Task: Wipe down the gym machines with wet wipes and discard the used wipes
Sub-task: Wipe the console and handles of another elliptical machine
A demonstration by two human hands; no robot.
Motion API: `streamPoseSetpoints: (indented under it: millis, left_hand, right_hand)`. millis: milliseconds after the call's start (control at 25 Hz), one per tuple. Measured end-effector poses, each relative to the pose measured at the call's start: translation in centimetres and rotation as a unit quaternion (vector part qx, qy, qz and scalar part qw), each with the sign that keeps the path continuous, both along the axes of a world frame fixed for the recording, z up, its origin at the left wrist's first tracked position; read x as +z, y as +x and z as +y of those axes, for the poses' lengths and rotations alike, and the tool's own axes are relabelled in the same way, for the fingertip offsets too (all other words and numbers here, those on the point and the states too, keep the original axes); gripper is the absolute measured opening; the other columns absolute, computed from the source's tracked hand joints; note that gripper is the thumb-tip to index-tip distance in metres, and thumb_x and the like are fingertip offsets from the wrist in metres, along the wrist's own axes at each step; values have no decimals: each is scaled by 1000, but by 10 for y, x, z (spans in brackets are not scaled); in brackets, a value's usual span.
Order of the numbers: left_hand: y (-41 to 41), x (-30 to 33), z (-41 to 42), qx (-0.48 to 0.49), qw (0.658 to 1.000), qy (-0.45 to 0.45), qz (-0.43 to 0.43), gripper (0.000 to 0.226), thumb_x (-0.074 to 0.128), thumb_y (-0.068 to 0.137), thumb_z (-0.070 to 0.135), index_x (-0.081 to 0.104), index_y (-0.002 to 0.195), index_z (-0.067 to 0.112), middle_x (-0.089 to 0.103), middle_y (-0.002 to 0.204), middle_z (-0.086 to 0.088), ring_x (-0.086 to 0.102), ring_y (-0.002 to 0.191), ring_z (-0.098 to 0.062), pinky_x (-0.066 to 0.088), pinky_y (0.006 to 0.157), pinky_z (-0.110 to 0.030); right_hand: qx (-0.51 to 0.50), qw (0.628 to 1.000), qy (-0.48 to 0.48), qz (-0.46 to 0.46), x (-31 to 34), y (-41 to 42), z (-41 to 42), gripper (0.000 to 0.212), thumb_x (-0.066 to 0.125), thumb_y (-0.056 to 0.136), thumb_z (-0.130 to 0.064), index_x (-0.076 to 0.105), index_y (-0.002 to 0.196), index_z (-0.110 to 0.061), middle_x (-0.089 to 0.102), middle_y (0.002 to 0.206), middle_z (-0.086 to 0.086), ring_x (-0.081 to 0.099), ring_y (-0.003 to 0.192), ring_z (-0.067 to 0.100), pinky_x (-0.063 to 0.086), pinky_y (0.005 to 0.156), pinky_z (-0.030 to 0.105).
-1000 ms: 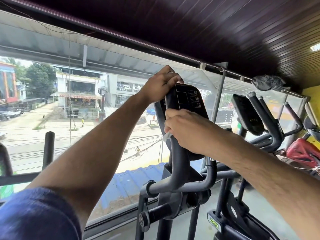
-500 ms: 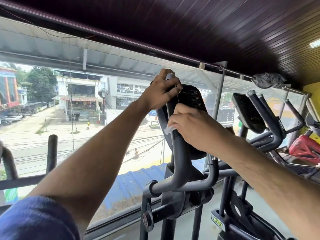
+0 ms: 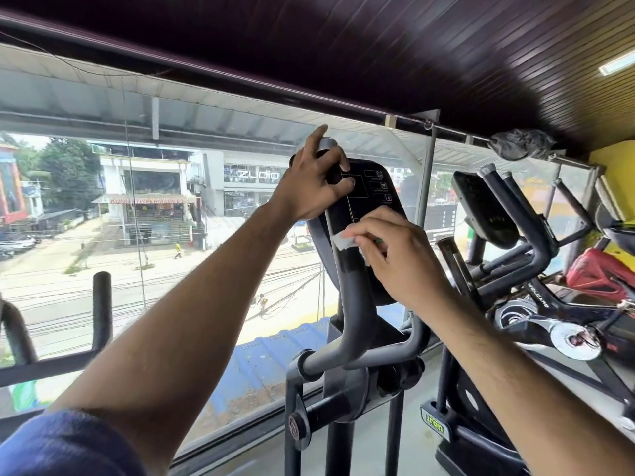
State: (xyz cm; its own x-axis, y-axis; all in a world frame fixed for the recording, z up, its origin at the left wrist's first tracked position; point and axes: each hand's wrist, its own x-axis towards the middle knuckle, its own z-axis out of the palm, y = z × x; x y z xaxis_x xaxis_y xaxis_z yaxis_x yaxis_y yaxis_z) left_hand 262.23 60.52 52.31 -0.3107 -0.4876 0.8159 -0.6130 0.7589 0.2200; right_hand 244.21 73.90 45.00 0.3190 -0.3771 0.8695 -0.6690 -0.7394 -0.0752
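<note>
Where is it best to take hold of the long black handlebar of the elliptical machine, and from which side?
Grip the long black handlebar near its silver-capped top, coming from the left, as the left hand does now. The bar is round and nearly upright, so fingers can wrap it. The black console stands close behind, and the right hand presses a white wipe lower down.

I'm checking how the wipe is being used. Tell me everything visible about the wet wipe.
The wet wipe is a small, white, crumpled piece, thin and slightly translucent-looking. The right hand pinches it in its fingertips and holds it against the black handlebar in front of the elliptical's console. Most of it is hidden under the fingers.
</note>
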Motion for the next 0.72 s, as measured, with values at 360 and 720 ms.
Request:
streamPoseSetpoints:
  millis: [360,720]
  left_hand:
    - [-3,-8,3,-5,1000,10,20,44,52,82,59,61,119,36,1,173,3,20,156,-33,38,113,-60]
    - [-2,-24,12,24,999,-27,-10,61,41,95,68,49,147,38,-7,174,8,0,161,-31,24,120,-67]
  right_hand:
    - [90,987,129,-25,-27,-32,24,22,67,94,3,78,105,-13,67,103,-11,69,98,12,54,85,21]
    - [96,976,79,-178,-76,-10,25,16,63,97,2,74,106,-4,67,107,3,68,99,14,54,79,18]
